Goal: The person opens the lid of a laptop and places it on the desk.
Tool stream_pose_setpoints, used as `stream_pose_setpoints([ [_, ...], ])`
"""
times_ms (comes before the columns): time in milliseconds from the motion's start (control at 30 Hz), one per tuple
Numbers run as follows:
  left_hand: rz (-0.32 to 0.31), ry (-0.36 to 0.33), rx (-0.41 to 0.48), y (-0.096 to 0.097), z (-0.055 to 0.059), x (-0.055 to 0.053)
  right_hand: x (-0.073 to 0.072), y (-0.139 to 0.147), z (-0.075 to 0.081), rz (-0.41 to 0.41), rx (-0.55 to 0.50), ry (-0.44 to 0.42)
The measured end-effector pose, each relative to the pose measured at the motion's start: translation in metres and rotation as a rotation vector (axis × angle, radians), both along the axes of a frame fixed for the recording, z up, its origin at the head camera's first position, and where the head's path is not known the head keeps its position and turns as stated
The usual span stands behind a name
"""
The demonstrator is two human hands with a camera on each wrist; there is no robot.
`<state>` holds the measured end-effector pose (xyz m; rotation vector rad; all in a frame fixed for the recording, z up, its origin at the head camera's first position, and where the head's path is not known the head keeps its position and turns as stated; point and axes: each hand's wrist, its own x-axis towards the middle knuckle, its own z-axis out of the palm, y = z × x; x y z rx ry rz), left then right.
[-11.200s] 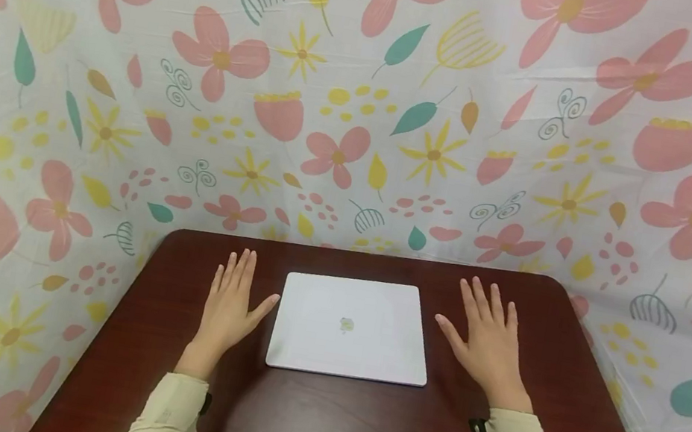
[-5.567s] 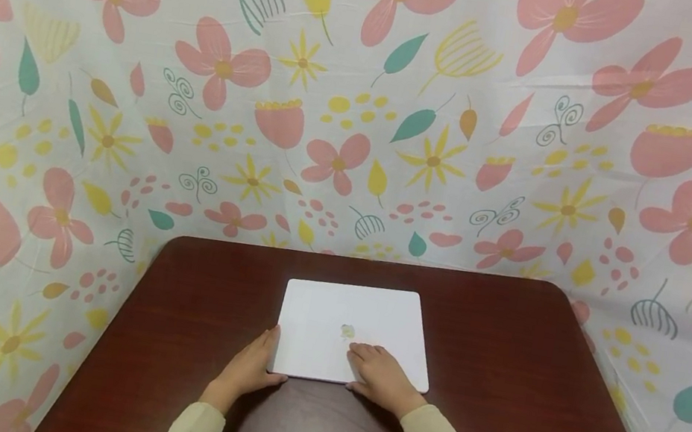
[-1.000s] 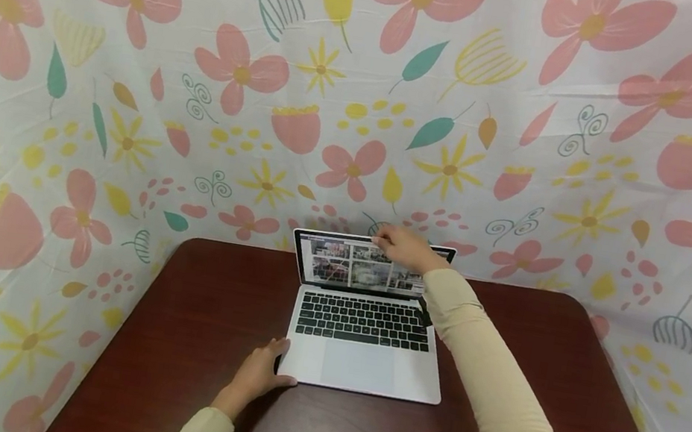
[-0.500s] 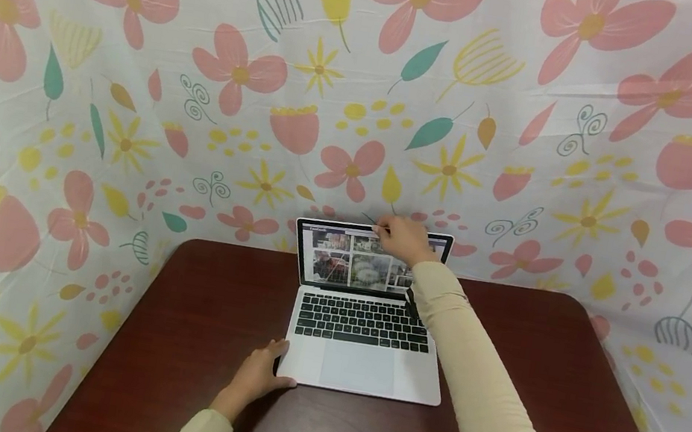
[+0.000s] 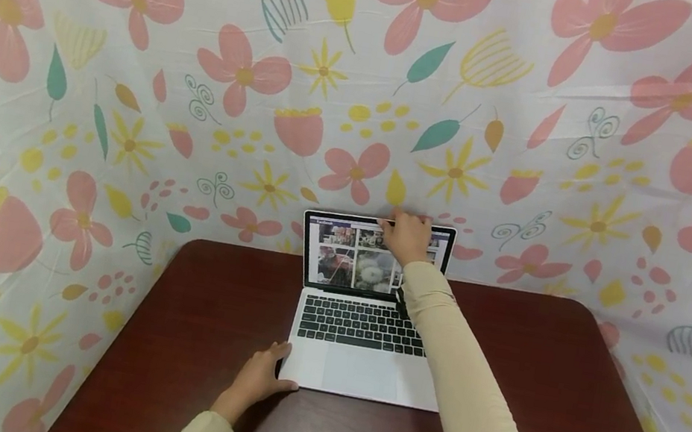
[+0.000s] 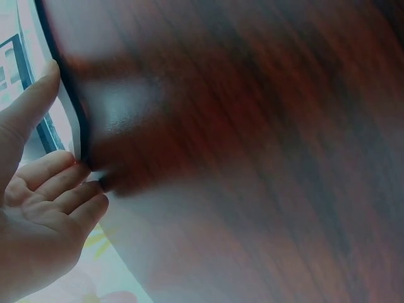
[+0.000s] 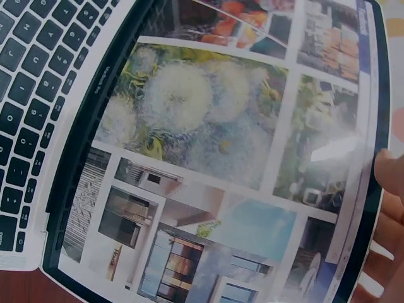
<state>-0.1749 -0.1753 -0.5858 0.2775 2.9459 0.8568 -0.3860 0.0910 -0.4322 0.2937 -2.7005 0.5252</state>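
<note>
A silver laptop (image 5: pixel 358 373) stands unfolded on the table, its lit screen (image 5: pixel 332 263) showing a page of pictures. At the lid's top edge my right hand (image 5: pixel 409 239) pinches the rim. The right wrist view shows that thumb on the screen side and fingers of the right hand (image 7: pixel 392 208) behind the lid. My left hand (image 5: pixel 255 381) holds the base's front left corner, thumb along the front edge and fingers against the left side. In the left wrist view, the left hand (image 6: pixel 44 214) spans that corner. My right sleeve hides part of the keyboard (image 5: pixel 356 323).
The dark reddish-brown table (image 5: pixel 202 307) has rounded back corners and shows bare wood left and right of the laptop. A flower-printed cloth (image 5: pixel 367 83) hangs close behind the lid and along both sides.
At first the laptop lay closed between two flat hands. Since then the lid has been raised; over the last second my right hand has tilted it further back. The left hand has stayed at the corner.
</note>
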Motion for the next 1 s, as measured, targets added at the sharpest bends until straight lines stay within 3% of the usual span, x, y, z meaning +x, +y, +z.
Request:
stream_pose_setpoints([
  [267,-0.022,0.01,-0.008,0.0034,0.0006,0.0001,-0.0001,0.0001,0.0001,-0.12,0.019,0.086],
  [467,-0.016,-0.003,0.002,0.0063,0.0008,-0.0002,0.0026,-0.0008,0.0025,-0.147,0.047,0.13],
  [767,0.011,-0.001,0.013,0.0034,0.0011,-0.0026,0.0043,0.0009,0.0005,-0.106,0.107,0.145],
  [1000,0.011,-0.002,0.005,0.0009,-0.0002,-0.0026,0.0071,0.0002,0.004,-0.059,0.126,0.096],
])
